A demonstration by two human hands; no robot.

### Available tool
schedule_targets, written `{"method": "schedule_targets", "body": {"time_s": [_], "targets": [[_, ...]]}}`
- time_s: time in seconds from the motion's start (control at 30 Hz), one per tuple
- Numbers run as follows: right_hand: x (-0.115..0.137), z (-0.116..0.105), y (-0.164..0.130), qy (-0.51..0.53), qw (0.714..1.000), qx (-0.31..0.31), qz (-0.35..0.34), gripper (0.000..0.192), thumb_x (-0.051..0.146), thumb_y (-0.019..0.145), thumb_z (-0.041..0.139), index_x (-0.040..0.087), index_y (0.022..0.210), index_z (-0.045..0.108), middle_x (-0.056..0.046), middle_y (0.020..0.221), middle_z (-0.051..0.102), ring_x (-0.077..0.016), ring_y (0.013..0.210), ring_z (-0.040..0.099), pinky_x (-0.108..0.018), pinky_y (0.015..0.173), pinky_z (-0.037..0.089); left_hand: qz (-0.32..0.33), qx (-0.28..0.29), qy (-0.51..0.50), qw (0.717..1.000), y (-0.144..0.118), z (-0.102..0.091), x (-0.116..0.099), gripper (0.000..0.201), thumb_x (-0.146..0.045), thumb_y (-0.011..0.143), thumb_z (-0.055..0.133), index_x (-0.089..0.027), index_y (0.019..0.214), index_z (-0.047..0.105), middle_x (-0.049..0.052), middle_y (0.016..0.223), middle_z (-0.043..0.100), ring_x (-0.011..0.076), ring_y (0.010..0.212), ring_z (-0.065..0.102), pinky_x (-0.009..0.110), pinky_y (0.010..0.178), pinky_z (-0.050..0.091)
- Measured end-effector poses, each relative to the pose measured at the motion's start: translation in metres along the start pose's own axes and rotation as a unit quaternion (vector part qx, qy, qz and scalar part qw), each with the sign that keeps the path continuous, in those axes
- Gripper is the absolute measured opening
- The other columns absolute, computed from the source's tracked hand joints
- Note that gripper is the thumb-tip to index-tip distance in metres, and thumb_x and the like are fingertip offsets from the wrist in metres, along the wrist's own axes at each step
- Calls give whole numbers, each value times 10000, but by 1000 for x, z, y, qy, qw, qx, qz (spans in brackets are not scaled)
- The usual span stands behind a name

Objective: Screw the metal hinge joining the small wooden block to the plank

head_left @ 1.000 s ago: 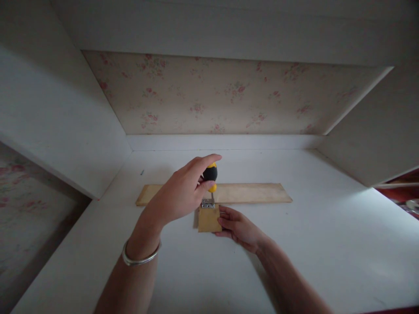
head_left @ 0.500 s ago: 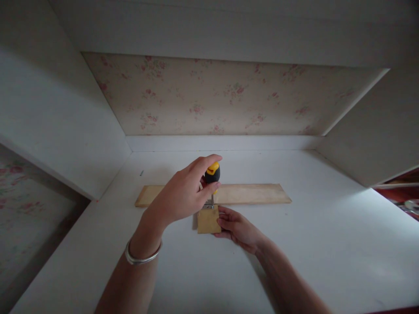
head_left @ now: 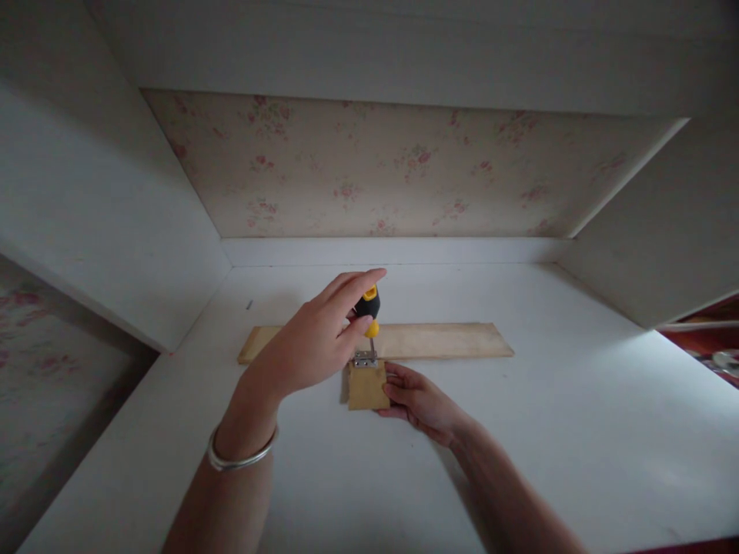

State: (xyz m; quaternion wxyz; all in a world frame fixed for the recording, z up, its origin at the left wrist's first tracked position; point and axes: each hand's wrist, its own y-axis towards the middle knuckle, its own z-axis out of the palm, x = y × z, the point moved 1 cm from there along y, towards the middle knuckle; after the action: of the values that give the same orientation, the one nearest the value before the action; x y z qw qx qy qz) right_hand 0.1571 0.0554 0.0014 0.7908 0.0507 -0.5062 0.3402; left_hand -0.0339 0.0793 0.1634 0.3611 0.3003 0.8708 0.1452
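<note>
My left hand (head_left: 317, 331), with a silver bangle (head_left: 241, 462) at the wrist, is closed on a black and yellow screwdriver (head_left: 368, 304). The screwdriver's shaft points down, its tip at the right end of a small metal hinge (head_left: 366, 358). That hinge lies between a small square wood block (head_left: 368, 388) and a long wooden board (head_left: 444, 341). At the block's right edge, my right hand (head_left: 421, 400) grips it between thumb and fingers. Part of the board is hidden behind my left hand.
Under everything is a white tabletop (head_left: 577, 431). A small screw-like piece (head_left: 250, 305) lies at the back left. White panels rise on both sides, and a floral-papered wall (head_left: 375, 169) stands behind. Red items (head_left: 704, 338) show at the far right edge.
My left hand has shifted slightly left, and the screwdriver's handle now leans left, uncovering more of the hinge. My right hand and the block have barely moved.
</note>
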Motion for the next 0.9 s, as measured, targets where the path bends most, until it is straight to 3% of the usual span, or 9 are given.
{"method": "schedule_targets", "body": {"time_s": [0.07,0.17,0.3,0.43,0.53,0.67,0.77,0.9], "targets": [[1,1,0,1,1000,-2,1,419,239,839,649,212,1242,538,-83,1179,607,-172,1014,597,-258,780,530,-5,-1,0,1000,-1,-1,0,460,-162,863,558,-287,1290,443,33,1196,523,110,768,586,232,699,521],[2,3,-1,4,1000,-6,2,414,240,832,659,218,1230,548,-73,1167,612,-160,983,607,-253,772,535,-24,-50,39,998,2,2,-1,402,-254,815,658,-263,1189,511,18,1098,550,98,663,555,245,654,517],[3,6,-1,5,1000,-9,4,411,240,824,665,210,1219,555,-76,1164,616,-155,957,616,-241,747,537,-33,-85,60,994,4,8,-3,457,-319,835,637,-258,1251,458,50,1190,524,91,626,547,264,646,519],[2,5,-1,-1,1000,-2,1,410,244,824,663,213,1218,556,-81,1187,603,-174,1010,597,-253,766,530,-10,-44,31,999,4,7,-5,427,-266,912,507,-257,1326,402,80,1330,453,136,830,594,257,712,521],[2,3,-1,-7,1000,3,-2,406,253,829,658,214,1220,558,-83,1208,592,-181,1036,584,-261,781,525,-4,-39,23,999,3,3,-7,371,-239,949,412,-245,1320,418,81,1321,471,179,1021,558,268,781,510],[2,2,0,-6,1000,5,2,388,244,843,640,212,1220,555,-76,1201,594,-175,1039,580,-257,790,521,-11,-33,12,999,2,2,-8,307,-252,947,439,-229,1250,484,66,1154,566,141,858,592,244,724,506],[2,2,0,-8,1000,1,1,389,237,844,639,212,1222,550,-77,1193,596,-167,1002,596,-255,776,527,-4,-71,26,997,4,5,-7,268,-317,893,564,-215,1140,550,42,1025,583,133,787,580,237,695,504],[2,4,-1,-7,1000,-7,4,391,245,838,649,205,1215,550,-81,1173,605,-156,954,613,-243,752,534,-5,-112,69,991,6,10,-5,275,-345,888,572,-234,1139,573,43,1058,554,123,760,570,245,691,509]]}}
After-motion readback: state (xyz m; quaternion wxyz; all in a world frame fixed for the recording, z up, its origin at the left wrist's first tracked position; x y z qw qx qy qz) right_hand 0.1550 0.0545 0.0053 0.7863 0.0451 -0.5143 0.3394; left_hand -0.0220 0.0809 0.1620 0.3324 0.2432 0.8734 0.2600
